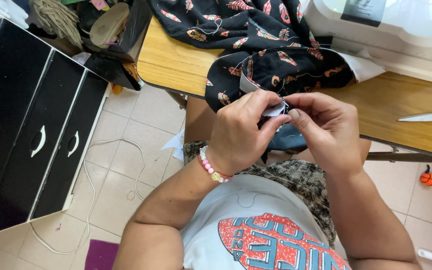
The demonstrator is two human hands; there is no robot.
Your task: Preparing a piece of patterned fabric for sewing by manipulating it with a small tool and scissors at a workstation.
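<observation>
The black fabric with feather print hung from the edge of the wooden table over the person's lap. The left hand and the right hand were close together, both fingers pinched on a small white piece at its hem. A white sewing machine stood behind, scissors lay to the right.
</observation>
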